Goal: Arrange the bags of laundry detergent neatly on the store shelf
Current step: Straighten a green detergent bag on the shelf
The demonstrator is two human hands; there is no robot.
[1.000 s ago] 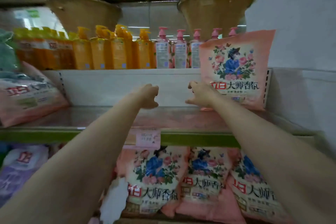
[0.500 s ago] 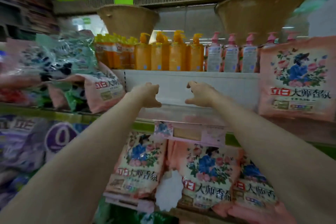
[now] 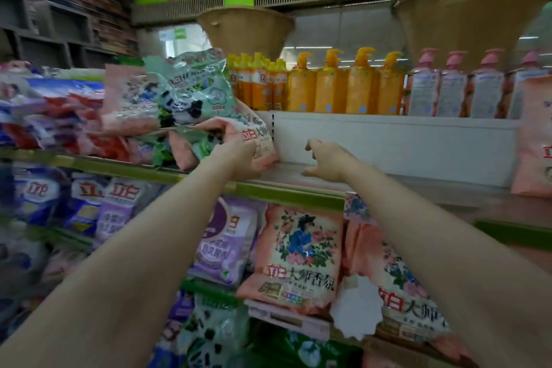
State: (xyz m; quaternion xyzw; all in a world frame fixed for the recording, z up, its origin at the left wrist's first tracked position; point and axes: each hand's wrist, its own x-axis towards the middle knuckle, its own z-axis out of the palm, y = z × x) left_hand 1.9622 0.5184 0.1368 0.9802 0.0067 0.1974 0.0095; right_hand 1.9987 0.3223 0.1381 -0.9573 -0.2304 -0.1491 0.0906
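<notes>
Left hand has hold of the pink detergent bag at its lower right corner, fingers curled into the plastic. That bag lies slumped on the middle shelf, right where my left fingers are, its long side tipped and running up and away to the left, under a green panda bag that's flopped on top of it. Both belong to a messy heap that carries on further left of my grip.

My right hand isn't holding anything: fingers spread and loosely hooked, hovering just above the shelf board, a little to the right of the bag and not touching it.

What matters for the next bit, I reckon: the bare stretch of shelf is all to the right of my fingers, running over to another pink bag standing upright at the far right end. So the slumped one probably wants dragging rightwards and standing up, with the left hand doing the pulling since it's already on it.

Above my fingers sits a row of orange pump bottles and pink pump bottles. Below them, the lower shelf is packed with more pink and purple bags.
</notes>
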